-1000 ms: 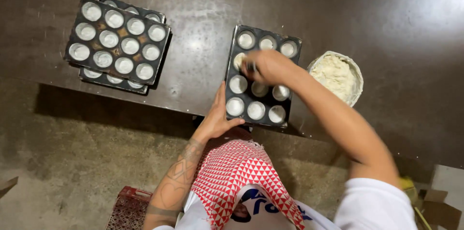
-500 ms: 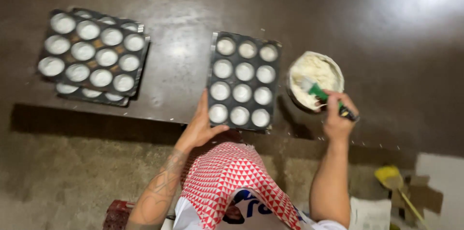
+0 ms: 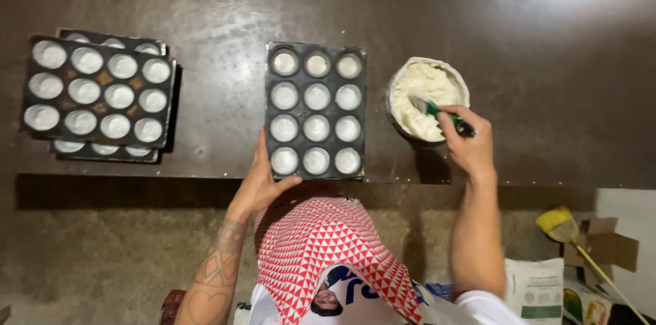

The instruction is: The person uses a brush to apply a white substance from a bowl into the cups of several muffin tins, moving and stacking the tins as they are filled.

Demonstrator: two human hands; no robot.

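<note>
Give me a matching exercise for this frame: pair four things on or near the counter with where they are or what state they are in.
Things:
1. muffin tray
2. stacked trays
3. bowl of batter
4. yellow broom

Places or states:
A. on the floor at the lower right, beside cardboard
B. at the left end of the counter, one on another
C. steadied at its near left corner by the left hand
D. the right hand dips a green-handled utensil into it

Pairs: 1-C, 2-B, 3-D, 4-A
</note>
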